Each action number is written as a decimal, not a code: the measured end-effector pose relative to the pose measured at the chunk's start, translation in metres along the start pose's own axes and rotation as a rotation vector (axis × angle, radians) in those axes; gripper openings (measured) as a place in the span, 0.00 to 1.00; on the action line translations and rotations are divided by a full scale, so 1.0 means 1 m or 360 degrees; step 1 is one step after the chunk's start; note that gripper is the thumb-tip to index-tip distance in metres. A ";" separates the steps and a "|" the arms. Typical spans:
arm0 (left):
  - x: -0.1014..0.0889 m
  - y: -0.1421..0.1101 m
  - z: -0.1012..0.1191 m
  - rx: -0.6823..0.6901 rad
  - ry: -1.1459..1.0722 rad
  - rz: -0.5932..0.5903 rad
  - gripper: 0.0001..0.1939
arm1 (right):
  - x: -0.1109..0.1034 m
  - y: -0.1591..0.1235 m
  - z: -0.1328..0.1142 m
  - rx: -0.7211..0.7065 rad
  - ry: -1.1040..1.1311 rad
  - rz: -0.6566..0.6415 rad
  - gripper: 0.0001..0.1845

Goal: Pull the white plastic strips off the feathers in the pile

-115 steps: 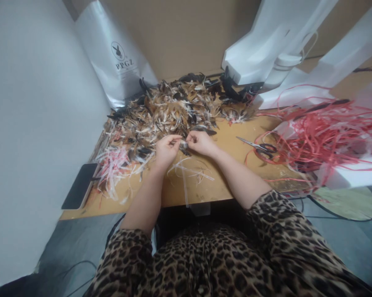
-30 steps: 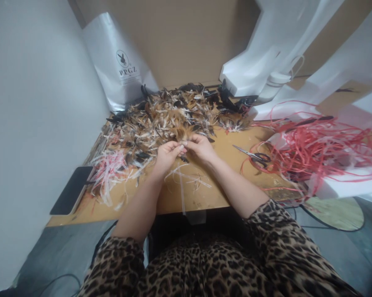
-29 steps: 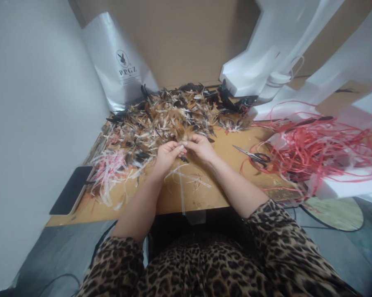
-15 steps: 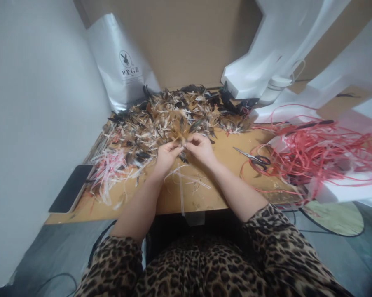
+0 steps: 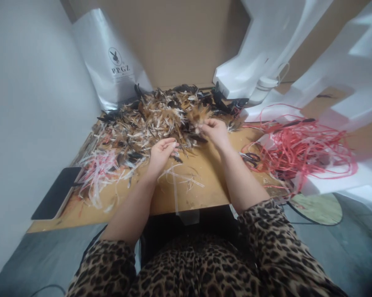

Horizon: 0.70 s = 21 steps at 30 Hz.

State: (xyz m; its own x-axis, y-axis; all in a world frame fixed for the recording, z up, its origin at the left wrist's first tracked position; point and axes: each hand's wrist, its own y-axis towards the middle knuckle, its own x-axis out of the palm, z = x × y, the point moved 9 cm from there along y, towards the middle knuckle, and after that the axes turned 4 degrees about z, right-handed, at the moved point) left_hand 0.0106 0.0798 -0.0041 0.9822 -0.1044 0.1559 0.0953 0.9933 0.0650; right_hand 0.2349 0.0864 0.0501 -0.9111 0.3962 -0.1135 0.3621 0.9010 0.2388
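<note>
My right hand [image 5: 216, 131] pinches the base of a small bunch of brown feathers [image 5: 200, 113], held fanned out over the right part of the feather pile. Apart from it, my left hand [image 5: 163, 152] is closed at the near edge of the feather pile [image 5: 155, 117], thumb and fingertips together. Whatever may be between those fingertips is too small to make out. Thin white strips [image 5: 175, 185] lie on the table [image 5: 201, 194] between my forearms.
A tangle of red strips [image 5: 309, 148] lies to the right, with scissors [image 5: 250, 157] beside it, partly behind my right arm. A phone [image 5: 56, 193] lies at the left edge, near pink and white strips [image 5: 99, 169]. A silver bag [image 5: 108, 62] and a white bottle [image 5: 264, 88] stand behind.
My hands have come apart. The right hand has carried the feather bunch to the right and away from me; the left stays low near the pile. The whole view has shifted slightly.
</note>
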 end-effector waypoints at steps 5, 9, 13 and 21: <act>0.004 -0.003 -0.001 -0.0009 0.0069 -0.0058 0.18 | -0.088 0.053 0.018 0.0061 -0.0637 0.0294 0.07; 0.003 -0.003 0.000 0.0016 0.0068 -0.0046 0.18 | -0.124 0.076 0.060 0.0276 -0.0927 0.0350 0.07; 0.001 -0.001 -0.001 0.0021 0.0065 -0.0034 0.17 | -0.123 0.081 0.089 0.0389 -0.1133 0.0194 0.09; -0.002 0.002 -0.004 0.0026 0.0080 -0.0032 0.17 | -0.126 0.072 0.090 0.0292 -0.1220 0.0376 0.08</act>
State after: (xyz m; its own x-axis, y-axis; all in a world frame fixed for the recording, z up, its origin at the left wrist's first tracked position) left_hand 0.0097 0.0820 -0.0079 0.9871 -0.1213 0.1049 0.1127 0.9901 0.0840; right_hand 0.3931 0.1176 -0.0049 -0.4432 0.5298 -0.7231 0.6145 0.7669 0.1852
